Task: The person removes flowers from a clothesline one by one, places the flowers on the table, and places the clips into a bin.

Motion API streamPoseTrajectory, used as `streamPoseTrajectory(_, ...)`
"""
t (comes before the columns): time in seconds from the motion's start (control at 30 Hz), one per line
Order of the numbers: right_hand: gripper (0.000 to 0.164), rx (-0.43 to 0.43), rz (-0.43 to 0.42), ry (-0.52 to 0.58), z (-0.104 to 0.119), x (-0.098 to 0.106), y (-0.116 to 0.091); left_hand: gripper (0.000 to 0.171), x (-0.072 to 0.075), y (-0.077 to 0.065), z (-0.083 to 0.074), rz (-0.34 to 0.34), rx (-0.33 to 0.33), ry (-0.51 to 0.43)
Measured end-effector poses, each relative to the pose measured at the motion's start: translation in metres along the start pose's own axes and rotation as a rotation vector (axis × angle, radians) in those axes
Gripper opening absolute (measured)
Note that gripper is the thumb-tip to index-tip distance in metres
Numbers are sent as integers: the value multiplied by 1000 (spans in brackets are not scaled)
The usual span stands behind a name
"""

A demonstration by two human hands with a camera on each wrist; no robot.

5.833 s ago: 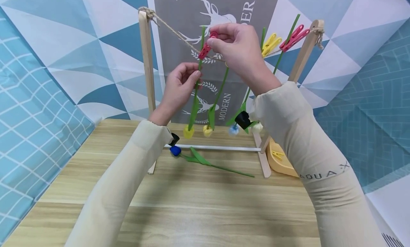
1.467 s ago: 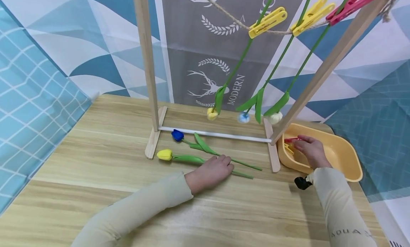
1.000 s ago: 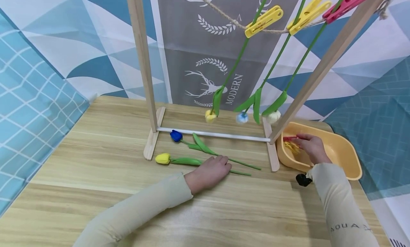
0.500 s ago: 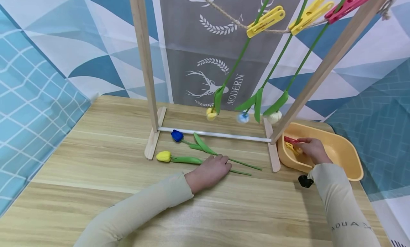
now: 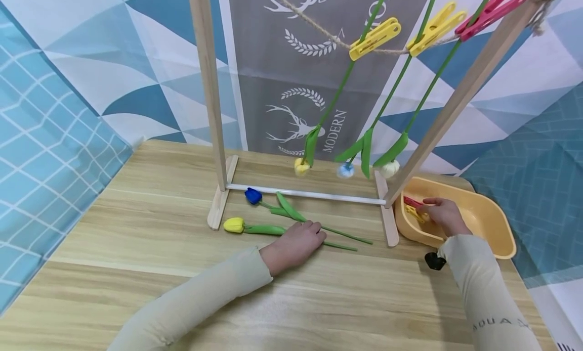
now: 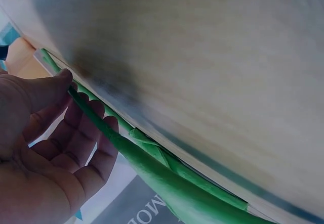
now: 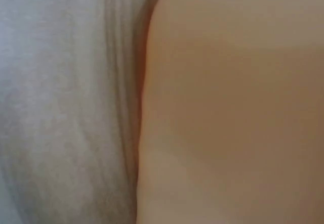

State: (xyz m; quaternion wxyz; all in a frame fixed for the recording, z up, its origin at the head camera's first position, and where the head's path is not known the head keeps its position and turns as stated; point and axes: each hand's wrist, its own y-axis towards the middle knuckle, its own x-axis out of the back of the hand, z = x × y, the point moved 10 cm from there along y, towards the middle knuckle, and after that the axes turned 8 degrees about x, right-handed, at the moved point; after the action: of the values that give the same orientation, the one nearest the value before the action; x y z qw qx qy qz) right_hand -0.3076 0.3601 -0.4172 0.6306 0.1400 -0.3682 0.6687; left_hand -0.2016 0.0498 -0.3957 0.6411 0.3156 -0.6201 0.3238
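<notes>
Thumb and fingers of my left hand [image 5: 297,242] pinch the green stem of a yellow artificial tulip [image 5: 234,225] lying on the table; the left wrist view shows the stem [image 6: 91,114] between thumb and fingertips. Just behind it lies a dark blue tulip [image 5: 253,195]. Inside the orange basin [image 5: 494,217], my right hand [image 5: 444,214] pinches a red clothespin [image 5: 412,202] above several yellow clothespins [image 5: 414,214]. The right wrist view has only sleeve and basin wall [image 7: 233,113], so the fingertips are hidden there.
A wooden frame [image 5: 211,98] with a white crossbar [image 5: 309,194] stands at the back. From its sagging rope [image 5: 314,23], yellow clothespins [image 5: 375,39] and a red one [image 5: 494,12] hold pale yellow [image 5: 301,167], light blue [image 5: 345,170] and white tulips [image 5: 389,169] head down.
Both hands have come down from the rope. The yellow tulip has gone from the rope to the table, and its red clothespin is off the rope. Over the last second the hands barely move.
</notes>
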Motion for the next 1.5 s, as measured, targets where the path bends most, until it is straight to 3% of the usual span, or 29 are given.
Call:
streamPoseTrajectory(0.37,60,133,-116,-40,23,5,-17,19,-1,-1,2,-5,-4,-14)
streamPoseTrajectory(0.6,65,154,-131,17,49,5,-32,18,5,-3,4,4,9,-17)
streamPoseTrajectory(0.93,56,251,-135,30,89,-8,-59,13,10,-7,11,-30,17,-8)
streamPoseTrajectory(1.2,50,313,-124,45,106,-22,-72,11,16,-12,21,-37,49,-95)
streamPoseTrajectory(1.5,49,343,-110,103,113,-34,-77,13,32,-21,42,-88,102,-205)
